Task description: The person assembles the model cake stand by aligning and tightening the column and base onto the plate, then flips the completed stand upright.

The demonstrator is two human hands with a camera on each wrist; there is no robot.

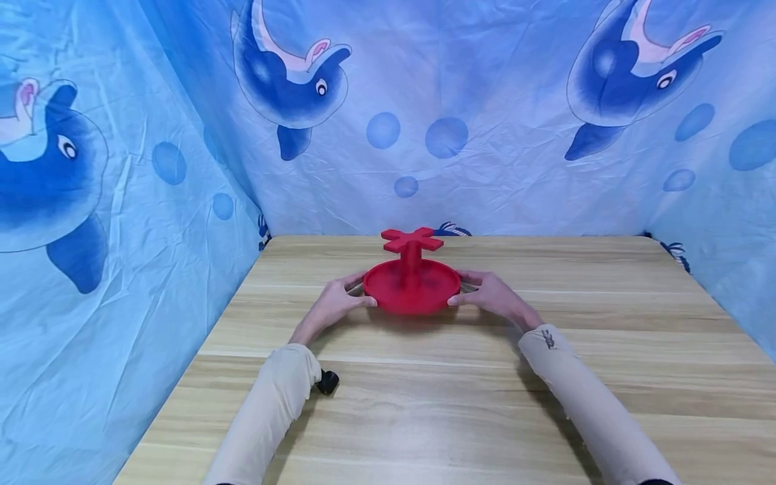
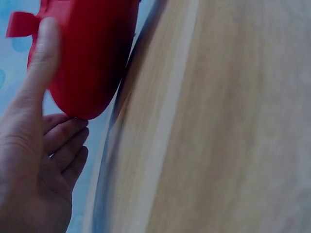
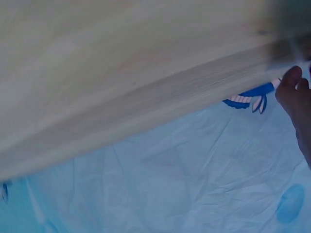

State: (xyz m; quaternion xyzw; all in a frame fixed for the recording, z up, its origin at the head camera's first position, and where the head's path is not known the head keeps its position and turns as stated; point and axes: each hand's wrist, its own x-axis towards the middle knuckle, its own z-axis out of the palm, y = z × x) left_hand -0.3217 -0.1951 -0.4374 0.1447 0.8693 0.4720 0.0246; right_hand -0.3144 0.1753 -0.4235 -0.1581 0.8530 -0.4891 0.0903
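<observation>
A red round dish (image 1: 388, 298) with raised rim has a central post (image 1: 411, 259) topped by a flat, several-armed piece (image 1: 412, 240). My left hand (image 1: 335, 304) grips the rim on the left, thumb at the near side. On the opposite side my right hand (image 1: 492, 295) grips the rim the same way. In the left wrist view, the dish (image 2: 92, 63) sits between the left thumb and fingers, and a gap shows between it and the tabletop. The right wrist view catches only part of the right hand (image 3: 297, 104); the dish is out of sight there.
A light wood-grain table (image 1: 412, 417) lies under both arms. Blue dolphin-print cloth (image 1: 503, 188) hangs behind the table and along its sides. The dish is near the table's far edge. A small black round piece (image 1: 328, 382) sticks out beside the left sleeve.
</observation>
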